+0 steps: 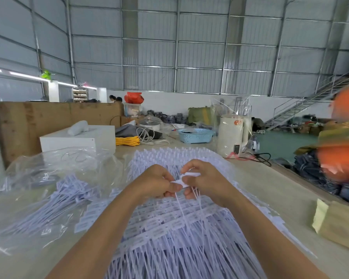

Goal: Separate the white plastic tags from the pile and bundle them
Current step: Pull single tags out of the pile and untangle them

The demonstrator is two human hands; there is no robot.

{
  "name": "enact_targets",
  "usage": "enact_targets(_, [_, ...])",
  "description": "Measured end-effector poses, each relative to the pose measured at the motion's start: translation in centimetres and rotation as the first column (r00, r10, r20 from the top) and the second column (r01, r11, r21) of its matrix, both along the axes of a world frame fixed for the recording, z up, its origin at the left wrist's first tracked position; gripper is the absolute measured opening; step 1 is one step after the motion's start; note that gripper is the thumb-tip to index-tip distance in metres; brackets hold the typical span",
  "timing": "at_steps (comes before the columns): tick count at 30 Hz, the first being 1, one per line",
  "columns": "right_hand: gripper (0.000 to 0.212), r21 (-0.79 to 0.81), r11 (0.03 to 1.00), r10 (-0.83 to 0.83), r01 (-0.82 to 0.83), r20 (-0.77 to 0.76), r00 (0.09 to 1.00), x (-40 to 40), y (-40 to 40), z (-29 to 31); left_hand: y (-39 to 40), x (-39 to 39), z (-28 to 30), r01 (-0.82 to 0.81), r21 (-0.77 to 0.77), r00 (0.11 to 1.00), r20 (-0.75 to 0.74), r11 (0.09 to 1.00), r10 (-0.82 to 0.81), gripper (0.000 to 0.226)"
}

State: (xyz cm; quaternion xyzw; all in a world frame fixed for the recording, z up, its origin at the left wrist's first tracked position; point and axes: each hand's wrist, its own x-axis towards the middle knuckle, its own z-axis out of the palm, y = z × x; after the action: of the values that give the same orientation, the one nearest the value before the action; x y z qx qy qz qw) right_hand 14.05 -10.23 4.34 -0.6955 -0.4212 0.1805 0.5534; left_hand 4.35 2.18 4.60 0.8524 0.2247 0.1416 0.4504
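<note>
A wide pile of white plastic tags (pixel 169 224) lies in joined rows on the table in front of me, thin tails pointing toward me. Above its middle my left hand (pixel 157 183) and my right hand (pixel 204 179) meet, both pinching the flat heads of a few white tags (pixel 186 178). The tails of these tags hang down between my hands over the pile. To the left, separated tags (pixel 69 198) lie loosely on clear plastic bags (pixel 48 170).
A white box (pixel 77 139) stands at the back left before a cardboard wall. Yellow cord (pixel 127 140), a blue basket (pixel 195 135) and a white wrapped container (pixel 231 135) sit behind the pile. A brown paper packet (pixel 338 224) lies right. A person in orange (pixel 343 137) is at the right edge.
</note>
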Motion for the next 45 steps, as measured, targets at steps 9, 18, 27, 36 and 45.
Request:
enact_targets(9, [0.010,-0.052,0.997,0.067,-0.063,0.079,0.995,0.5,-0.7,0.3,-0.3,-0.4,0.6,0.013,-0.239,0.994,0.106,0.971,0.013,0.009])
enact_targets(18, [0.010,-0.003,0.999,0.035,-0.034,0.080,0.996,0.7,-0.6,0.4,-0.6,0.1,0.4,-0.029,-0.414,0.963,0.233,0.910,0.137,0.011])
enact_targets(27, [0.010,-0.025,0.999,-0.021,0.028,0.246,0.969,0.2,-0.1,-0.1,-0.6,0.3,0.0,-0.082,-0.319,0.976,0.167,0.944,0.141,0.024])
enact_targets(36, [0.005,-0.026,0.965,-0.178,0.261,0.664,0.726,1.8,0.4,-0.5,-0.1,-0.9,1.3,0.024,-0.515,1.000,0.008,0.857,-0.023,0.034])
enact_targets(45, [0.019,0.570,0.798,0.250,0.196,-0.609,0.753,4.5,-4.9,4.0,1.2,-1.2,1.8,0.036,-0.394,0.965,0.252,0.919,0.071,0.018])
